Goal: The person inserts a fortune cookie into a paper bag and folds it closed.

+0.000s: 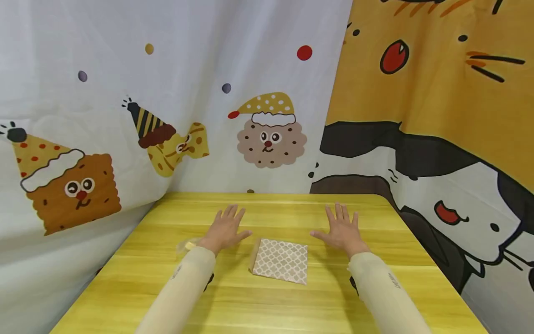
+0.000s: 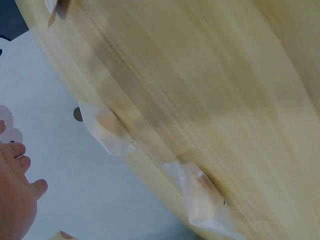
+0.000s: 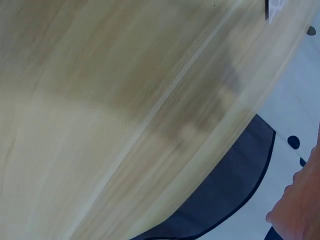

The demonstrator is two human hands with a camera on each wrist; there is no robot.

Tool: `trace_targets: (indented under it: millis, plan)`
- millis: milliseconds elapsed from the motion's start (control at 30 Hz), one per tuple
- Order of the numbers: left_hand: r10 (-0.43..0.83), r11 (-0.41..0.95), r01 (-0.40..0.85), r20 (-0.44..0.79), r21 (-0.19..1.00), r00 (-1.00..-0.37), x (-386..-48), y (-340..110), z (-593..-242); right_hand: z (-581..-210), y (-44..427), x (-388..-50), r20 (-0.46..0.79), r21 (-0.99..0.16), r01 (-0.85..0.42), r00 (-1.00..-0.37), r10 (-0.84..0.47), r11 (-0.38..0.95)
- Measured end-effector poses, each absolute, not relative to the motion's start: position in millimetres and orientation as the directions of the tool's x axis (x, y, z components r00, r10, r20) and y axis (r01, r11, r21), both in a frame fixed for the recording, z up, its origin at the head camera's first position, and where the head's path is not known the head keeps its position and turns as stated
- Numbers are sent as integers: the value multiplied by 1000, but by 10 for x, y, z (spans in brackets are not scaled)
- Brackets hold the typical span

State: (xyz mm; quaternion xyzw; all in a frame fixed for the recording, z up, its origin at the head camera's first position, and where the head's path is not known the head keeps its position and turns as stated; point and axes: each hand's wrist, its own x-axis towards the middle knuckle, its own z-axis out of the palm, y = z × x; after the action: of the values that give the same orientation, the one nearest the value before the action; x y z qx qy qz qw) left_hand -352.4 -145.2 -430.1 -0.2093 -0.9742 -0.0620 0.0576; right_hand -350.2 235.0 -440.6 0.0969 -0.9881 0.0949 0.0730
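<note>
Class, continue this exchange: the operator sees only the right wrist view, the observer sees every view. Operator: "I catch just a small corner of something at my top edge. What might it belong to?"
Observer: Probably the quatrefoil-patterned flat packet; the head view shows it whole, with a plain brown side.

Operator: Is the left hand gripping anything?

Observer: No. In the head view, the left hand has its fingers spread and holds nothing.

Operator: What else lies on that side?

Observer: The left wrist view shows two clear plastic wrappers on the wood-grain table; I can't make out what is inside them.
</note>
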Motion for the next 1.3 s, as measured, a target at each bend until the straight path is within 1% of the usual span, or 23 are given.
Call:
trace_targets:
  millis: [133, 333, 600, 733, 867, 1000, 1233, 1300]
  plan:
    - [400, 898, 416, 126, 141, -908, -3512, -1396, -4297, -4426, 2279, -3504, 151, -178, -212, -971, -186, 961]
    - [392, 897, 401, 84, 188, -916, -3483, -1365, -4358, -4490, 2084, -3468, 144, -201, -265, -960, -240, 943]
    - [425, 859, 442, 124, 259, -897, -3470, -1327, -4461, -4539, 1859, -3409, 162, -247, -340, -938, -308, 907]
    - [434, 843, 446, 109, 300, -894, -3444, -1275, -4507, -4600, 1755, -3399, 165, -259, -377, -924, -344, 889]
    - [439, 827, 434, 72, 358, -896, -3415, -1228, -4546, -4676, 1640, -3380, 118, -309, -388, -922, -370, 868]
    - [447, 806, 432, 62, 405, -892, -3400, -1198, -4602, -4740, 1532, -3348, 63, -346, -383, -920, -386, 857]
    - [465, 765, 413, 19, 494, -885, -3370, -1211, -4673, -4837, 1397, -3295, 3, -364, -393, -907, -421, 844]
    - [471, 764, 414, 10, 495, -882, -3368, -1218, -4695, -4844, 1369, -3275, -11, -363, -392, -905, -425, 845]
